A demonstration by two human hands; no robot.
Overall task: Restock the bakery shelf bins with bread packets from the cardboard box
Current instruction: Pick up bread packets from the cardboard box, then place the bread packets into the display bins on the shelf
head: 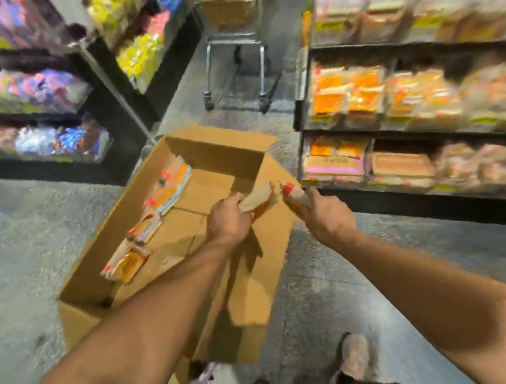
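The left hand grips one bread packet and the right hand grips another by its red-clipped neck, both lifted above the right edge of the open cardboard box on the floor. Carrying one in each hand likely halves the trips. The packets point towards the bakery shelf bins just to the right, so the box seems parked close for short reaches. A few packets remain along the box's left wall.
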